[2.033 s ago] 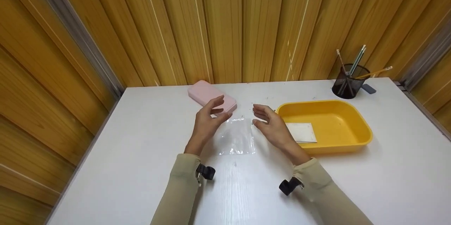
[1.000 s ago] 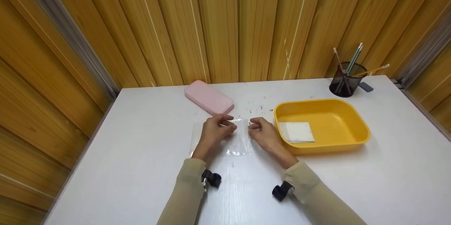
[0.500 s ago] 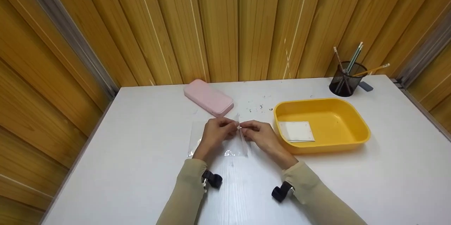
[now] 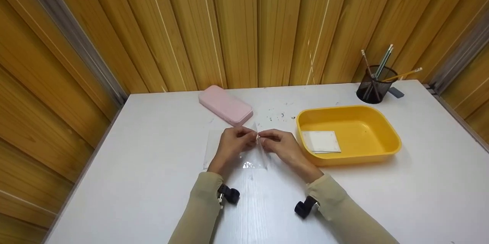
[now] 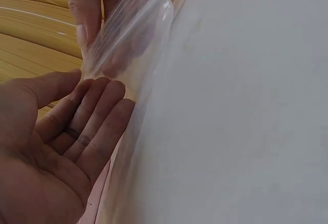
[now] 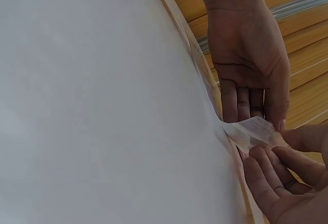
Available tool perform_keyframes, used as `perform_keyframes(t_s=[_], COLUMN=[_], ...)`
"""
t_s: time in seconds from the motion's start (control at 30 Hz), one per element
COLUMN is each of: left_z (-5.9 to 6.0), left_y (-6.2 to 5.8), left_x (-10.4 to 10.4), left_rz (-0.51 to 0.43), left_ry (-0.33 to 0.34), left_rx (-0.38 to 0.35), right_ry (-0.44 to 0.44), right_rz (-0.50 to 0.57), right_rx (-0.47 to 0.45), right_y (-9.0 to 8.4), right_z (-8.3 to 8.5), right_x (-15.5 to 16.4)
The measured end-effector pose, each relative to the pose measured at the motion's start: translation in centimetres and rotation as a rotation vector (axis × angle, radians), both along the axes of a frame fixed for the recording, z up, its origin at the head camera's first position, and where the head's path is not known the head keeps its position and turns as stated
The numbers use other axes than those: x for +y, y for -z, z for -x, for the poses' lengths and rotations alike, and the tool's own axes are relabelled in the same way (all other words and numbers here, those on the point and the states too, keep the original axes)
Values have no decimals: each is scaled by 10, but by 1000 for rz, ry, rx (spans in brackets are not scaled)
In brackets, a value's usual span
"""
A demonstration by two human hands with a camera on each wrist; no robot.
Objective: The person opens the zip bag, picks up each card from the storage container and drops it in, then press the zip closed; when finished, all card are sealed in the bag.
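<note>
Both hands meet over the middle of the white tabletop (image 4: 153,183), working at a clear plastic zip bag (image 4: 250,158) that lies flat there. The left hand (image 4: 231,146) has its fingertips curled in on the bag's top edge, pinching it with thumb against fingers. The right hand (image 4: 280,146) does the same from the other side, so the two sets of fingertips touch at a raised corner of the bag, just in front of a pink case (image 4: 225,105).

In the left wrist view the left hand (image 5: 56,147) shows its palm with the fingers lying together against the film, and the clear plastic zip bag (image 5: 125,44) rises as a lifted flap whose ribbed strip runs along its upper edge; the other hand's fingers are seen blurred through it. In the right wrist view the right hand (image 6: 287,183) pinches a crumpled bit of the clear plastic zip bag (image 6: 253,131) between thumb and fingers, with the left hand (image 6: 246,60) directly opposite, its fingers pointing down onto the same bit.

To the right of the hands, near but not touching, sits a yellow tray (image 4: 386,129) with a white square packet (image 4: 321,141) lying flat inside it. Behind the tray, at the far right corner, stands a black mesh pen cup (image 4: 372,87) holding several pencils (image 4: 382,62). Wooden wall panels (image 4: 244,26) enclose the tabletop.
</note>
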State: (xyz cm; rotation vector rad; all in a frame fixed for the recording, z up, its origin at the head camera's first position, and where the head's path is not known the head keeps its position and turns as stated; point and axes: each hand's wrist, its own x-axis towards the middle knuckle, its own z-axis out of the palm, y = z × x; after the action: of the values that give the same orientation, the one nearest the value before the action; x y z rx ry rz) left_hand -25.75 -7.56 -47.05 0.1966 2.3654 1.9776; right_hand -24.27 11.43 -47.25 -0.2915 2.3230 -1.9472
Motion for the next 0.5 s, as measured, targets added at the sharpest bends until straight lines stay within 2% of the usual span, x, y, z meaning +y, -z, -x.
perform_keyframes(t_s=[0.23,0.5], left_z=[0,-4], left_y=[0,-13], left_x=[-2,-2], left_rz=[65,72], left_ry=[11,39], left_rx=[60,100], right_ry=[-26,-3], right_rz=[26,7], right_rx=[15,69], right_y=[-2,-4], right_z=[-1,-1], right_x=[1,4])
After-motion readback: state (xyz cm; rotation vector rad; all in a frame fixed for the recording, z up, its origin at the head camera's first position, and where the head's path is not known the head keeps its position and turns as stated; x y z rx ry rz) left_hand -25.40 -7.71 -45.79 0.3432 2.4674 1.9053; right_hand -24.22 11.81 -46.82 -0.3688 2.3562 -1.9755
